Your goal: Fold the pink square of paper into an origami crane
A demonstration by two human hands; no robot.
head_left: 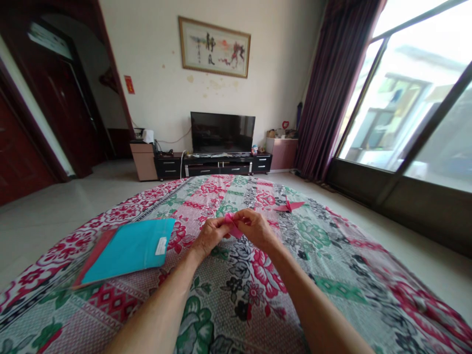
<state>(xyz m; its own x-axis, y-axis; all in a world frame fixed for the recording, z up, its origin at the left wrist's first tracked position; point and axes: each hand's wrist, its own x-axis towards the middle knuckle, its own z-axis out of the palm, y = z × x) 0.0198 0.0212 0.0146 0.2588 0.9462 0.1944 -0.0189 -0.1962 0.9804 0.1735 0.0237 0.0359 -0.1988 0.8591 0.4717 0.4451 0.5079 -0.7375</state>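
Observation:
A small pink piece of folded paper (236,230) is held up between both hands, above the middle of the patterned cloth. My left hand (213,233) pinches its left side, fingers closed. On the other side, the thumb and fingers of my right hand (255,226) close on its upper right part. The fingers cover much of the paper, so its full shape cannot be made out. Beyond my right hand lies a red folded paper crane (289,206) with its wings spread.
A clear packet of blue paper sheets (132,248), with red showing at its left edge, lies left of my hands. The floral cloth (206,314) covers the rounded table. Past it stand a television (222,132) and a low black cabinet (169,168).

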